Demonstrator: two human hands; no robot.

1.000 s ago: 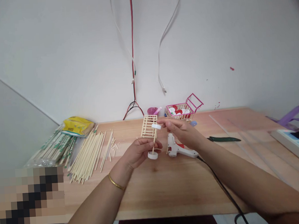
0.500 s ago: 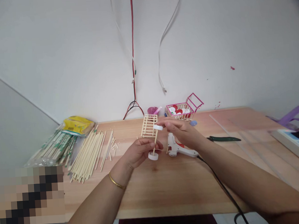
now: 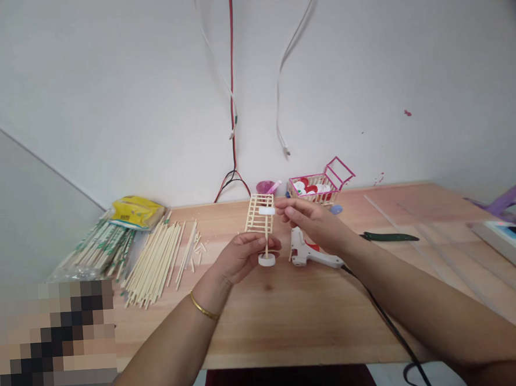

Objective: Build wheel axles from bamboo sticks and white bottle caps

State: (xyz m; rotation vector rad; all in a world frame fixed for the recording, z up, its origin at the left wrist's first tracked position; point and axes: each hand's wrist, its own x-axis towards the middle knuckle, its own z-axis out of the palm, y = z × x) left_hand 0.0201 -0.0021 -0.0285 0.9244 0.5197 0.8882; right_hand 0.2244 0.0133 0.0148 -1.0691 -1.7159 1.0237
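Between its thumb and fingers, my left hand grips a thin wooden stick held nearly upright. A white bottle cap is fixed on the stick's upper end, and another white cap on its lower end. My right hand is beside the upper cap, fingers extended and apart, holding nothing; whether a fingertip touches the cap I cannot tell. Behind the stick lies a small lattice frame of sticks. Under my right hand a white hot glue gun rests on the table.
At the left lie loose wooden sticks, short cut pieces and a yellow packet on bundled wrapped sticks. A pink-trimmed stick cart with caps stands by the wall. A dark green-handled tool and a black cord are on the right.
The stick with its two caps has turned more upright in my left hand. My right hand has drawn slightly right relative to the upper cap. The view has shifted a little.
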